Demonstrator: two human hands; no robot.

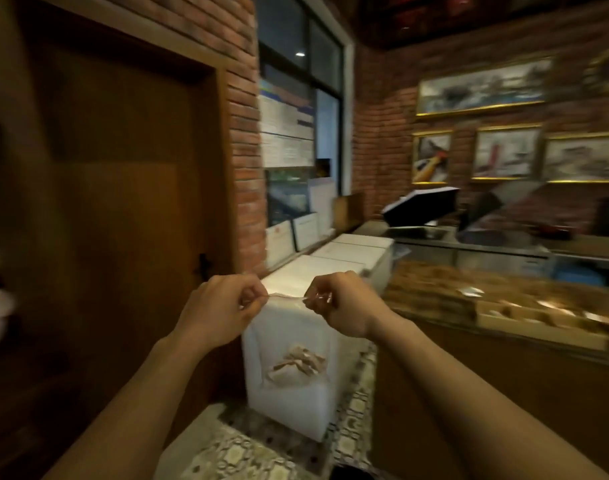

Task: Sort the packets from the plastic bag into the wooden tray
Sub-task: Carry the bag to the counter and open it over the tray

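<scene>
A clear plastic bag hangs in the air in front of me, stretched by its top edge between my two hands. My left hand pinches the left corner of the top edge and my right hand pinches the right corner. Several brown paper packets lie bunched at the bottom of the bag. The wooden tray with compartments sits on the counter to the right, blurred, with packets in it.
White chest freezers stand behind the bag along a brick wall. A wooden door is at the left. The counter at the right carries a till screen. Patterned floor tiles lie below.
</scene>
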